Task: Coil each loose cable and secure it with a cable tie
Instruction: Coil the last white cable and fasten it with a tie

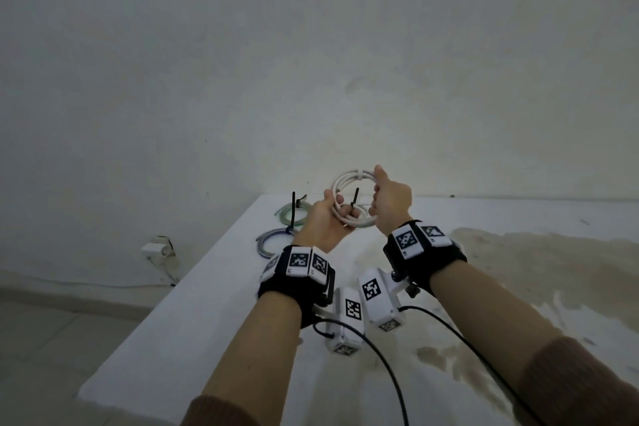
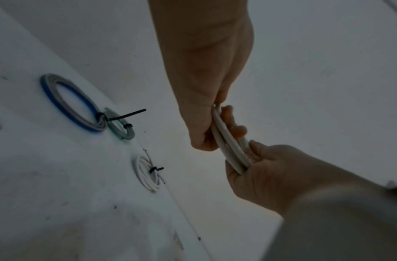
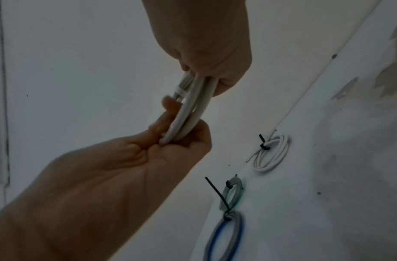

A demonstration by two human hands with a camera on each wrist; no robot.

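Note:
A white cable coil [image 1: 340,183] [image 2: 228,151] [image 3: 188,113] is held up in the air over the far end of the white table [image 1: 207,322]. My left hand [image 1: 337,207] [image 2: 248,155] grips its lower left part with curled fingers. My right hand [image 1: 377,190] [image 3: 177,134] grips its upper right part. A pale tie band [image 1: 359,175] [image 3: 179,92] wraps the strands near my right thumb. A black tie [image 1: 354,199] stands upright behind the ring; what it binds is hidden in the head view.
Three tied coils lie near the table's far left edge: a blue-grey one [image 1: 269,245] [image 2: 67,104] [image 3: 224,234], a green-grey one [image 1: 290,213] [image 2: 119,125] [image 3: 232,192] and a small white one [image 2: 146,173] [image 3: 272,155]. A wall socket [image 1: 157,247] sits low at the left. Brown stains [image 1: 518,270] mark the table's right side.

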